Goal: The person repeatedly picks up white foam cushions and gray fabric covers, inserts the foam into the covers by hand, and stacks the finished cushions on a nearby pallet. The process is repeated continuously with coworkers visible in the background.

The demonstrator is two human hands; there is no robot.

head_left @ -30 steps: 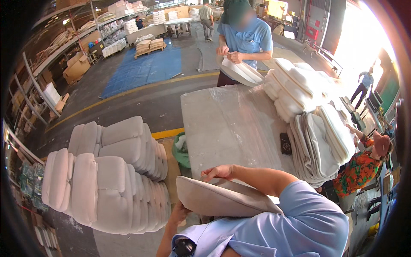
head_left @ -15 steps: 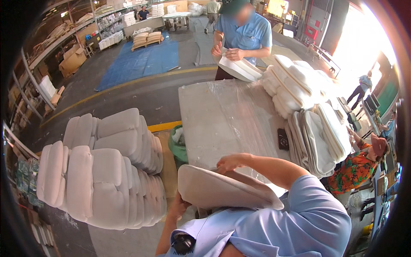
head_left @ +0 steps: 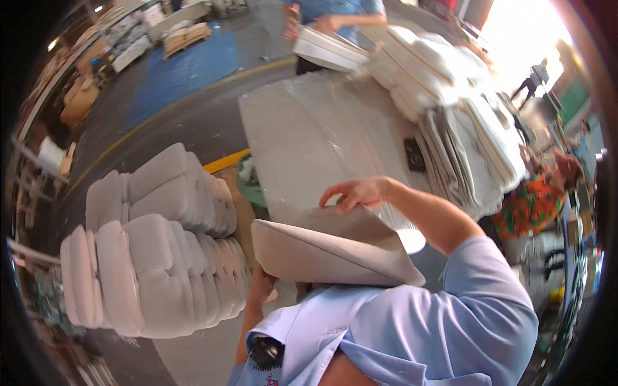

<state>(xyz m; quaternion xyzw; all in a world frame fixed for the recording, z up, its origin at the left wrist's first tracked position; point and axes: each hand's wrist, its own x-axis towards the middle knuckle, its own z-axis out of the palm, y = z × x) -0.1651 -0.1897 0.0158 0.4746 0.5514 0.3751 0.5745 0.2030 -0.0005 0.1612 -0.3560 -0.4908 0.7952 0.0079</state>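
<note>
Item: grey cushion cover (head_left: 328,254), flat and folded, held against my chest at the picture's centre.

Right hand (head_left: 357,193): on the cover's upper edge at about 12 o'clock from its middle, fingers curled loosely over the fabric, holding it.

Left hand (head_left: 261,283): at the cover's 8 o'clock corner, mostly hidden beneath it; I cannot tell how tightly it grips.

Table (head_left: 309,128): plastic-covered, at 12 o'clock beyond the cover.

Stacked white cushions (head_left: 154,244): at 9 o'clock, just beside my left hand.

Piled covers (head_left: 463,141): at 2 o'clock on the table.

Another person's hands (head_left: 322,26): at 12 o'clock, far side, holding a white cushion (head_left: 328,51).
</note>
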